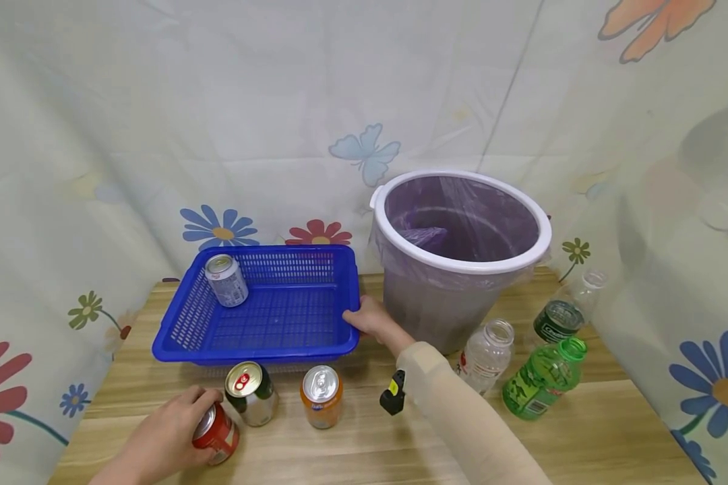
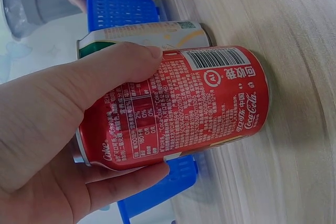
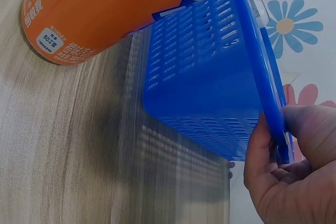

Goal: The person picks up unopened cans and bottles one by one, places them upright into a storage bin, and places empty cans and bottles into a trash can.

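Note:
My left hand (image 1: 171,431) grips a red Coca-Cola can (image 2: 184,103) near the table's front left, thumb on one side and fingers on the other. With my right hand (image 1: 373,320) I pinch the right rim of a blue plastic basket (image 3: 199,61); the thumb lies over the rim, fingers curled beneath. Inside the basket, at its left end, leans a silver can (image 1: 227,280). Just right of the red can stands a green-and-silver can (image 1: 256,397). An orange can (image 1: 322,399) stands upright before the basket's front side.
A grey bin (image 1: 425,303) with a white rim and purple liner stands right of the basket. Beyond my right arm are a clear bottle (image 1: 485,357), a green bottle (image 1: 542,380) and a dark-labelled clear bottle (image 1: 561,316). A floral cloth (image 1: 279,101) hangs behind the table.

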Available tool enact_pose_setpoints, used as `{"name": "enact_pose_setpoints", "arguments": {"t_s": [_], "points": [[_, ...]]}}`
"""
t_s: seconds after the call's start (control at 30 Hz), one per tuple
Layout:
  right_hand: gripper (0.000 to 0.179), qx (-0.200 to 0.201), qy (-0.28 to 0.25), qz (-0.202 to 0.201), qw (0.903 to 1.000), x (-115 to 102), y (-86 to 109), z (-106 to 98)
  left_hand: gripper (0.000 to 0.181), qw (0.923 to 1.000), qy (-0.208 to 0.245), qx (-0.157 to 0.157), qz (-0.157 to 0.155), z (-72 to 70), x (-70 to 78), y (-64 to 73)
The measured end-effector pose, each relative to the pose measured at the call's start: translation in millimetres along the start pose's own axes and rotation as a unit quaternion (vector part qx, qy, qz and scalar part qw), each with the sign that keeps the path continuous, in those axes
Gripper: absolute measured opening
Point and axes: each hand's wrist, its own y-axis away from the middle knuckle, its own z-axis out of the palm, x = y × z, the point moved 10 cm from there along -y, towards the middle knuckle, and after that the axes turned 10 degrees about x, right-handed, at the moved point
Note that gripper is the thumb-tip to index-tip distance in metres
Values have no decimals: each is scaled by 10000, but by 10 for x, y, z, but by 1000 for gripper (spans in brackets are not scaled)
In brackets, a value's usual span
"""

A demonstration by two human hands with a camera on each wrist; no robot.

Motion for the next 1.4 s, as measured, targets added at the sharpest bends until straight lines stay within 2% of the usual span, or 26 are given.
{"name": "enact_pose_setpoints", "arguments": {"t_s": [0.3,0.67,1.0,1.2,1.4], "points": [[32,13,33,25,10000,40,-25,19,66,9998,86,-120,147,33,7,7],[31,39,45,-7,10000,37,-14,12,65,9995,154,-108,260,29,32,-7],[32,32,-3,74,10000,47,-15,24,63,9976,107,265,637,-34,70,-7],[31,36,33,74,10000,51,-32,22,62,9979,120,169,615,-20,58,-13],[31,60,72,66,9999,61,-38,15,63,9974,167,229,662,-51,49,-12]]}}
